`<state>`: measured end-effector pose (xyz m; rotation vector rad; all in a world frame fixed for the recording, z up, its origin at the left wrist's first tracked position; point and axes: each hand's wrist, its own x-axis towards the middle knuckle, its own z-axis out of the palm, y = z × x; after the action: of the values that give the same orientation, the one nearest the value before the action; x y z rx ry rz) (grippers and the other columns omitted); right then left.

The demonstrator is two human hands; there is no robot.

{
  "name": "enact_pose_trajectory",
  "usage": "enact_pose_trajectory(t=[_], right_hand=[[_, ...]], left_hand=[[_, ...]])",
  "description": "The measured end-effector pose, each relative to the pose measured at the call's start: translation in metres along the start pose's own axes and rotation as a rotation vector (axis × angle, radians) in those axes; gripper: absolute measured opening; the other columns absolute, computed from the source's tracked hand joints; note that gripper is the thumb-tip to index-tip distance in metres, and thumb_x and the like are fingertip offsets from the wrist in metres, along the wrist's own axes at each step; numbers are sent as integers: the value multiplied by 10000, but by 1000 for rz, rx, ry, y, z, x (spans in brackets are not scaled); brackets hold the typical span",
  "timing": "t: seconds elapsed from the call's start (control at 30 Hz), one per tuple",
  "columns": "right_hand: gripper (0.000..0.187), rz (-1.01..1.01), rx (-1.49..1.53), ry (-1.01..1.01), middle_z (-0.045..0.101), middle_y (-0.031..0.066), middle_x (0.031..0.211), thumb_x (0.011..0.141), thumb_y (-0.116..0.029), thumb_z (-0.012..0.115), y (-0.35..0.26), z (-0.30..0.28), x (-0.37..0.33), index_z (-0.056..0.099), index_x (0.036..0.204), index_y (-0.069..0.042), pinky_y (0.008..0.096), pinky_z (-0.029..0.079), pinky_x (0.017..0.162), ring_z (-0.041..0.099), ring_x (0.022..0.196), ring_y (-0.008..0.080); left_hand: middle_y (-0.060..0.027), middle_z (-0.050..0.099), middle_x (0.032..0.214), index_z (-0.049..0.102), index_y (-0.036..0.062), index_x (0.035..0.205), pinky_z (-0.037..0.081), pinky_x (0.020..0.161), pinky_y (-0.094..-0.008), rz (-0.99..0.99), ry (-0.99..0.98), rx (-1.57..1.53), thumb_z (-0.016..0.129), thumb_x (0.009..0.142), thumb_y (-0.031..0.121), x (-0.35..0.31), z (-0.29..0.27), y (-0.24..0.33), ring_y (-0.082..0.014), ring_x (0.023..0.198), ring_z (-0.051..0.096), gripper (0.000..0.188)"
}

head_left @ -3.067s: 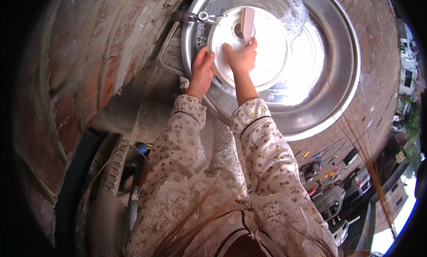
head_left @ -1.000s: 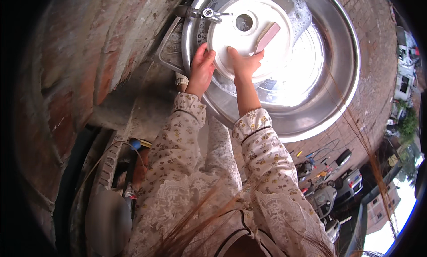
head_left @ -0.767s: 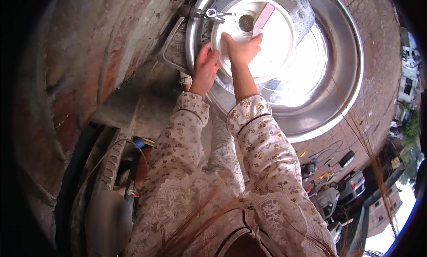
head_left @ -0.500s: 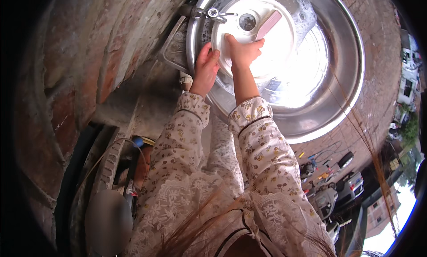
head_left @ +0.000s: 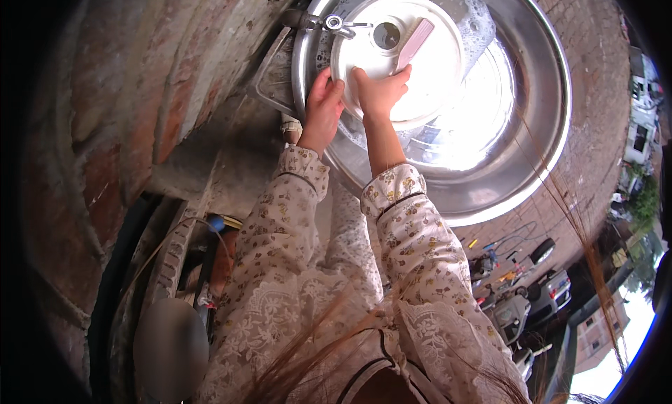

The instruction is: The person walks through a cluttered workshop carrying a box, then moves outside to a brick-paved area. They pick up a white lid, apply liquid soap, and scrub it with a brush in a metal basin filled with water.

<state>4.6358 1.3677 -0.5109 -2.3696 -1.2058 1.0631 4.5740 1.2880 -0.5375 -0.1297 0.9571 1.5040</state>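
A white round lid-like disc point(head_left: 437, 72) with a round hole near its far side lies tilted in a wide metal basin point(head_left: 542, 89). My left hand point(head_left: 324, 116) is closed on the disc's near left rim, its fingers partly behind the edge. In my right hand point(head_left: 381, 95) is a pink scrubbing brush point(head_left: 417, 41), which lies against the disc's face beside the hole. The fingers wrap round the brush's near end and hide it. Glare washes out part of the disc and the water.
A metal tap point(head_left: 336, 23) juts over the basin's left side, close to the disc. Suds point(head_left: 476, 23) float in the water. A brick wall point(head_left: 133, 110) rises at the left. Brick paving point(head_left: 595, 124) lies beyond the basin, with vehicles at the far right.
My right hand and the brush have shifted slightly left and toward me across the disc. My left hand keeps its place on the rim.
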Motion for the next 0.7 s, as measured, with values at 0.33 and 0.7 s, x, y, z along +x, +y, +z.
enact_pose_trajectory(t=[0.33, 0.7], right_hand=[[1123, -25, -2, 51, 383, 297, 1200, 539, -291, 792, 3, 5, 5, 129, 1388, 31, 451, 384, 943, 450, 1083, 428], [1118, -148, -117, 99, 408, 271, 1160, 528, -305, 789, -10, 7, 17, 153, 1384, 30, 443, 362, 954, 443, 1065, 416]], left_hand=[[-63, 520, 1208, 398, 60, 1279, 421, 938, -343, 23, -4, 1, 442, 955, 86, 2, 3, 2, -160, 1101, 511, 328], [-70, 530, 1183, 395, 52, 1284, 423, 932, -331, 10, -9, 53, 452, 952, 98, 2, 4, -3, -160, 1087, 518, 339]])
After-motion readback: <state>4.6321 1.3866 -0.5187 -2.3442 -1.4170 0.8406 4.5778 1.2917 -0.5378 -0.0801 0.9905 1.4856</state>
